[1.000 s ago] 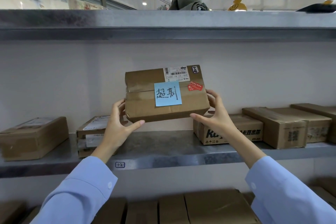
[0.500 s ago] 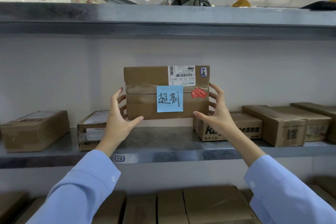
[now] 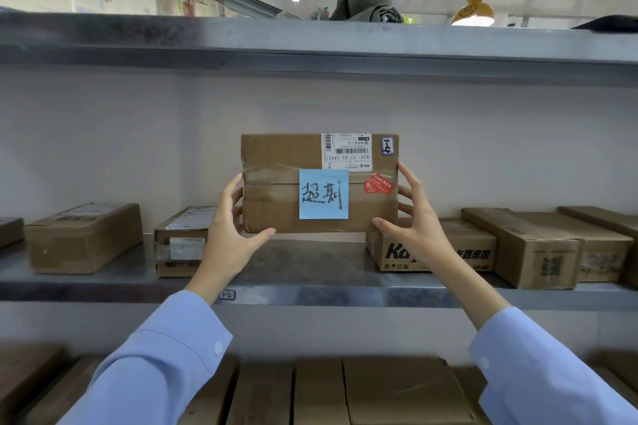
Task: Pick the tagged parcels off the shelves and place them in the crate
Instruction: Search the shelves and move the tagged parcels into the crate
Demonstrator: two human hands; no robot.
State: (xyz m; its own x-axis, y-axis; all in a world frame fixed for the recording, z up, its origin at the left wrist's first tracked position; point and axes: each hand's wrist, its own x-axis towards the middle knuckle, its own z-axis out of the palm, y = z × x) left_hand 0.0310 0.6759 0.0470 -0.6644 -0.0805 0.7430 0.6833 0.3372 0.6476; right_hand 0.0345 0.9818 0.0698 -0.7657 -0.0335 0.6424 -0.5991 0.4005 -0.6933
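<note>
Long light-blue shirt sleeves on both arms, plain cloth. Left sleeve [image 3: 165,355] and right sleeve [image 3: 538,373] are the same colour, soft folds along each. Each ends in a closed cuff with a stitched edge. One small pale round button on the left cuff [image 3: 218,347], one on the right cuff [image 3: 484,363]. Wrists show bare past the cuffs. Left grip [image 3: 229,238] and right grip [image 3: 414,228] are bare.

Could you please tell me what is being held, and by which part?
The tagged parcel, gripped at its side ends: left hand on one, right hand opposite.
</note>
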